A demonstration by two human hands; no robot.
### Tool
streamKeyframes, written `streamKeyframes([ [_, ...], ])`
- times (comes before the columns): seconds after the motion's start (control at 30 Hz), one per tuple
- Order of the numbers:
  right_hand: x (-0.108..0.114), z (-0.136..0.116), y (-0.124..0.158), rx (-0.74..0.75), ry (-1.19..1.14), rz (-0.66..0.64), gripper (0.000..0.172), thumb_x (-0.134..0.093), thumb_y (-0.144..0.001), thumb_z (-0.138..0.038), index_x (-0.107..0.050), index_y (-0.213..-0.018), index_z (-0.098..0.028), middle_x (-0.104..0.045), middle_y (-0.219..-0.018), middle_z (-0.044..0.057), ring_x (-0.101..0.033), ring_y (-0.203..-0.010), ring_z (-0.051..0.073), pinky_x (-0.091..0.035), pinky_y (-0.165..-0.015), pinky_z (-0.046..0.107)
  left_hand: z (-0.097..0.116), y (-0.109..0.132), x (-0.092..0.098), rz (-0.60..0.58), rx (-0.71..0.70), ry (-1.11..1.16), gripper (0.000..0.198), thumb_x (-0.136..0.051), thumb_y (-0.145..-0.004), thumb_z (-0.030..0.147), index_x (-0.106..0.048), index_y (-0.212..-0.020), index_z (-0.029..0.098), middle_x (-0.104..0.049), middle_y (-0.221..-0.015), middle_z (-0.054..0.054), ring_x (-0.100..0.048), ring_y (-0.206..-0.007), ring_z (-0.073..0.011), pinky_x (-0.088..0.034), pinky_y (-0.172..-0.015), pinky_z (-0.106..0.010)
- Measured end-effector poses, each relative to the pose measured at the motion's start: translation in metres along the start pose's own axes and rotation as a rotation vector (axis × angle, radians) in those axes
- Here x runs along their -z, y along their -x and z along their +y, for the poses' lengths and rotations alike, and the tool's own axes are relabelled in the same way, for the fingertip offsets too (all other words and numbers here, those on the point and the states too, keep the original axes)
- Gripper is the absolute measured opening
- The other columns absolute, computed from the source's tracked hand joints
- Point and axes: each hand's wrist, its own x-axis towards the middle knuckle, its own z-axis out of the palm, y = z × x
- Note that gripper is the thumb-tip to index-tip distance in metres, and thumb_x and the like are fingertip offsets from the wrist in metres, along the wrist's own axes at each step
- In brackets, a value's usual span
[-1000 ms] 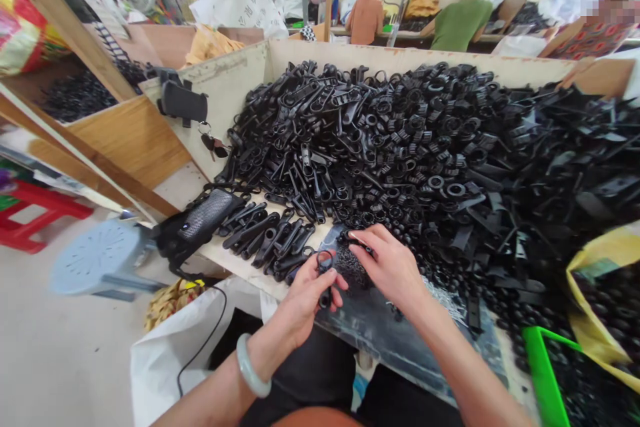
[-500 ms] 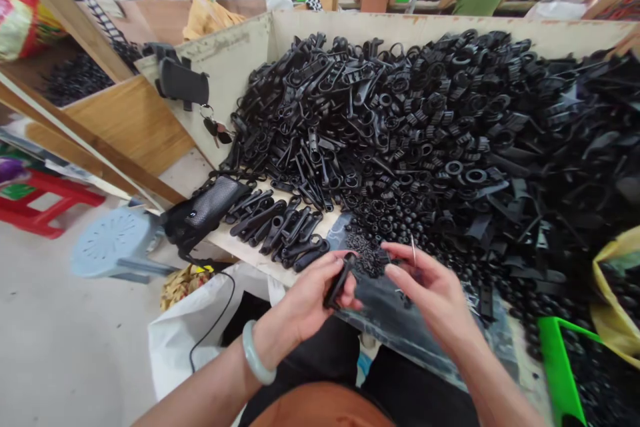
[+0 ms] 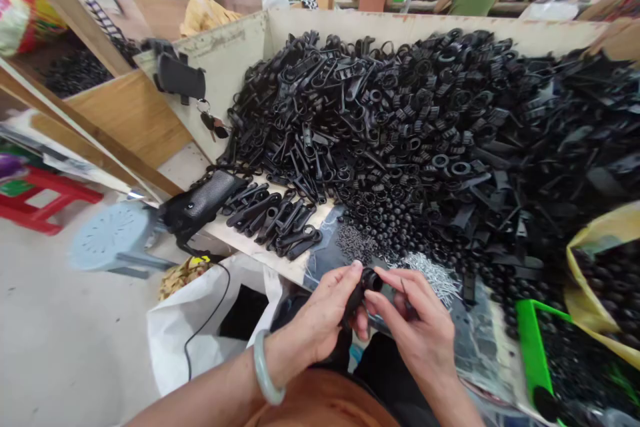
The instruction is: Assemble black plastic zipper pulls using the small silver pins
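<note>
My left hand (image 3: 320, 320), with a pale green bangle on the wrist, is closed around a black plastic clip part (image 3: 361, 288) held above the bench's front edge. My right hand (image 3: 417, 323) pinches a small black ring against the top of that part, and a thin metal pin shows between its fingers. Just beyond the hands lie a patch of tiny black pieces (image 3: 354, 247) and a heap of small silver pins (image 3: 430, 273). A short row of finished-looking black clips (image 3: 280, 223) lies to the left on the board.
A huge heap of black plastic parts (image 3: 425, 127) fills the wooden bin. A black pouch (image 3: 203, 200) with a cable sits at the left edge, over a white sack (image 3: 200, 333). A green crate (image 3: 533, 347) and yellow bag (image 3: 600, 280) stand right. Other people work at the back.
Both hands drew back from the small-parts patch toward my lap. The right hand brought a ring and pin to the clip in the left hand, and the two now meet.
</note>
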Motion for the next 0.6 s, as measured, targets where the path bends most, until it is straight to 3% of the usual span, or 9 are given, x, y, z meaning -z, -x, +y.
streamKeyframes([
  [0.27, 0.0078, 0.0083, 0.0075, 0.213, 0.161, -0.051, 0.025, -0.075, -0.093, -0.024, -0.077, -0.117, -0.023, -0.069, -0.099, 0.006, -0.051, -0.05, 0.008, -0.051, -0.047, 0.023, -0.0019, 0.0023, -0.0003, 0.035, 0.029, -0.113, 0.061, -0.073, -0.075, 0.073, -0.063, -0.091, 0.015, -0.058, -0.062, 0.002, -0.052, -0.049, -0.0096, -0.04, -0.039, -0.017],
  [0.6, 0.01, 0.0042, 0.0084, 0.33, 0.257, -0.11, 0.021, -0.069, -0.096, -0.019, -0.074, -0.117, -0.02, -0.07, -0.097, 0.007, -0.065, -0.063, 0.012, -0.056, -0.053, 0.022, -0.0093, 0.0048, 0.0075, 0.027, -0.024, -0.262, 0.056, -0.059, -0.088, 0.07, -0.064, -0.079, 0.015, -0.059, -0.055, 0.0, -0.048, -0.047, -0.0089, -0.035, -0.046, -0.019],
])
